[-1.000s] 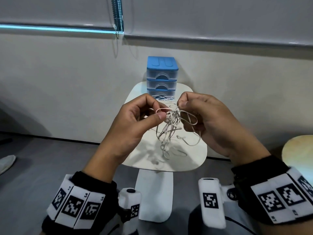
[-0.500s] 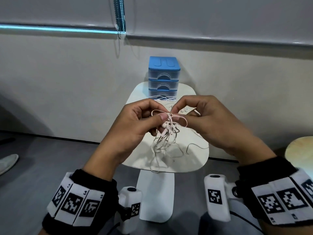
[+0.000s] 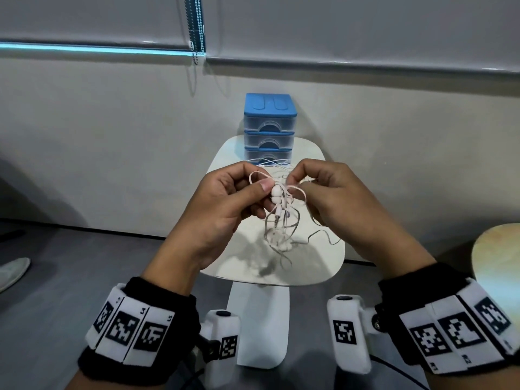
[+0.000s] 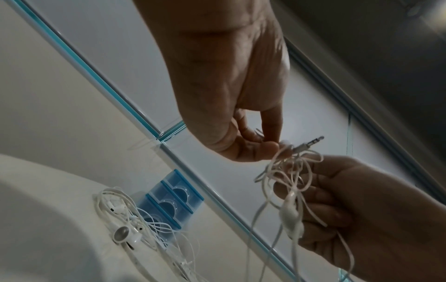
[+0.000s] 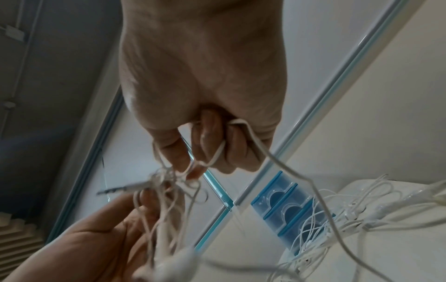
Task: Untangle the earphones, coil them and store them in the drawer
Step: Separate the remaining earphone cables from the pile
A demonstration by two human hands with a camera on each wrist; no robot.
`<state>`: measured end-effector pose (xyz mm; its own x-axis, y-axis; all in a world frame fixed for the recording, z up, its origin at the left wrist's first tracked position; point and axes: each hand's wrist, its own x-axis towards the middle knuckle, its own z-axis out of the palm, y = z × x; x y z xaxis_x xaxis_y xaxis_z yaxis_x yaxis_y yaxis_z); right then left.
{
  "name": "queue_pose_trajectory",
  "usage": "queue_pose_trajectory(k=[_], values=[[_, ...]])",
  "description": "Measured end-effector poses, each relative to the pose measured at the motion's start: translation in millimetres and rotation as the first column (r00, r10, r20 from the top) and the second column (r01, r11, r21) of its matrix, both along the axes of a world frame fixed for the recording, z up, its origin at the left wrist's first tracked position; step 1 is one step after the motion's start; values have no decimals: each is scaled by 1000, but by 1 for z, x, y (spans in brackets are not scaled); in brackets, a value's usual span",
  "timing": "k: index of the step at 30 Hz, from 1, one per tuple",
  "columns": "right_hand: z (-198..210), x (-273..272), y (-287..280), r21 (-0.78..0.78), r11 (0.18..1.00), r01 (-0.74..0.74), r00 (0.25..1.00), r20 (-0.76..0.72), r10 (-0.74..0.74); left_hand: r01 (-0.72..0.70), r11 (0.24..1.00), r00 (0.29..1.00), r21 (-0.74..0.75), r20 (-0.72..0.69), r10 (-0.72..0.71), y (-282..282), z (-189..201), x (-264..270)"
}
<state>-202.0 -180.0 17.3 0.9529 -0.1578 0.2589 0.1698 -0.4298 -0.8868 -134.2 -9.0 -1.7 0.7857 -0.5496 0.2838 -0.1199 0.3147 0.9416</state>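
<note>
A tangle of pale earphones hangs between my two hands above the small white table. My left hand pinches the knot between thumb and fingers, close to the metal jack plug. My right hand pinches a loop right beside it. In the right wrist view the cable runs round the curled fingers. The inline remote dangles below. A blue drawer unit stands at the table's far end, all three drawers shut.
More white earphones lie in a heap on the table in front of the drawer unit. A second round table is at the right edge. A shoe is on the floor at the left. A blind chain hangs behind.
My hands have drawn together. The right fingertips moved left to the knot beside the left thumb, and the wide loop between them has shrunk into a tight bunch.
</note>
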Motion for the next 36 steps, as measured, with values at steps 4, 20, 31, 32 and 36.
queue_pose_trajectory(k=[4, 20, 31, 32, 36], values=[[4, -6, -1, -57, 989, -140, 987, 66, 143, -45, 999, 999, 12, -10, 45, 1, 0, 2], [-7, 4, 12, -35, 974, 224, 972, -65, -225, -32, 998, 998, 47, 57, 29, 6, -3, 1], [-8, 2, 13, 126, 992, 23, 988, -156, -3, -159, 982, 979, 104, 144, 143, 6, -10, 6], [-8, 2, 13, 121, 992, 26, 988, -154, -7, -156, 982, 979, 108, 149, 139, 5, -9, 6], [-6, 2, 9, 282, 954, 99, 990, -126, -66, -173, 977, 972, 127, 185, 148, 5, -9, 6]])
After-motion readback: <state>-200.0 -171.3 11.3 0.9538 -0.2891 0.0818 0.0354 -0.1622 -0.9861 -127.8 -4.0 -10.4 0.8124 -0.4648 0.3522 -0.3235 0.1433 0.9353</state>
